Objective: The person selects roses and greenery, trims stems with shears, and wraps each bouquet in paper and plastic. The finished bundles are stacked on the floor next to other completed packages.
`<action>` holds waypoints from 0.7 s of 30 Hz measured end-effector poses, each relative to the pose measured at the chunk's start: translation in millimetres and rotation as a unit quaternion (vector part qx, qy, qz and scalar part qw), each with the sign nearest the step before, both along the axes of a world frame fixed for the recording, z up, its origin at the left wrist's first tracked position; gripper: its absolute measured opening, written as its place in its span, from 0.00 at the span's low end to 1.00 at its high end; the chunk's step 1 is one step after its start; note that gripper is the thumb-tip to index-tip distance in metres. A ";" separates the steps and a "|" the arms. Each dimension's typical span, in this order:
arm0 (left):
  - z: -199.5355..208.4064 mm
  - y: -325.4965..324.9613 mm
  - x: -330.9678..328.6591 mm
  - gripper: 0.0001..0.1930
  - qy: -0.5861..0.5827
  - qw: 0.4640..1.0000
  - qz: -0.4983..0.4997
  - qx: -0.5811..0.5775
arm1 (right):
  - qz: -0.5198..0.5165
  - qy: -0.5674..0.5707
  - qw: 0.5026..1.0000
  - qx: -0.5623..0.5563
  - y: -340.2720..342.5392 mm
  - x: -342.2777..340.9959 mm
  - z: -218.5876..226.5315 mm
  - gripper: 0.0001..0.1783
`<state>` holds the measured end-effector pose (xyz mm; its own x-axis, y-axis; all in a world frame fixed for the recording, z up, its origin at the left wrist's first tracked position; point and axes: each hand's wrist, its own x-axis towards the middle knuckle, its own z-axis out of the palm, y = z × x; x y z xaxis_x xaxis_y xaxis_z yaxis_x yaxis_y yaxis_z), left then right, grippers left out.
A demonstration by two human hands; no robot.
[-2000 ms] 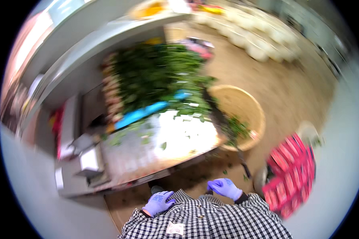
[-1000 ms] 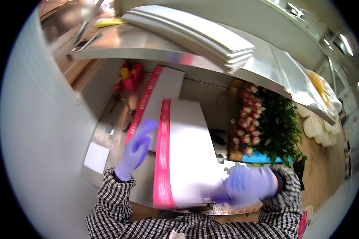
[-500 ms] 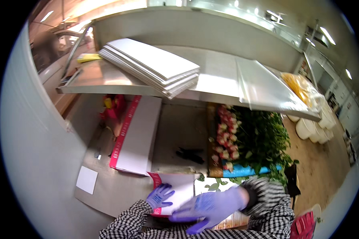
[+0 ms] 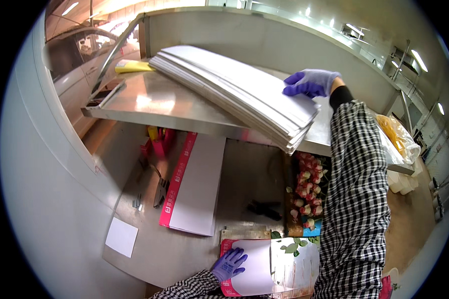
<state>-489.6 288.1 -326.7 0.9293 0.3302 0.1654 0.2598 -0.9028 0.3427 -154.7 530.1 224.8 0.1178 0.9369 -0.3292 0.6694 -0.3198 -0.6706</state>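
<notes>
Head: splayed left hand [image 4: 229,264] on card [image 4: 254,269]; right hand [image 4: 313,82] at stack [image 4: 229,87].

Purple gloves [image 4: 318,79] cover both hands [image 4: 229,265]; the sleeves [image 4: 356,199] are black-and-white checked.

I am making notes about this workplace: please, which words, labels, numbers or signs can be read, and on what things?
Red-edged white sheets: pale print on the red edge, not copied here.
Nearer sheet under left hand: marks too small to read.
Left glove: print too small to read.
</notes>
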 end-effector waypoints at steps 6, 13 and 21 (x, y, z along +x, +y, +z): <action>-7.2 -8.9 12.9 0.33 0.023 1.000 0.000 -0.013 | -0.004 0.017 0.987 0.157 -34.9 42.4 45.3 0.21; -0.6 11.0 -1.1 0.36 0.026 0.996 -0.023 -0.077 | -0.014 0.184 0.966 0.182 -267.5 -47.4 -72.3 0.21; 5.2 25.1 0.8 0.36 0.004 0.997 -0.069 -0.024 | -0.219 0.337 0.915 -0.025 -400.9 -107.9 -484.4 0.14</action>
<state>-488.8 313.2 -321.5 0.9680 0.2057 0.1441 0.1367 -0.9129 0.3845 -262.6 129.2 -259.6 0.2329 0.8305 -0.5060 -0.0903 -0.4996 -0.8616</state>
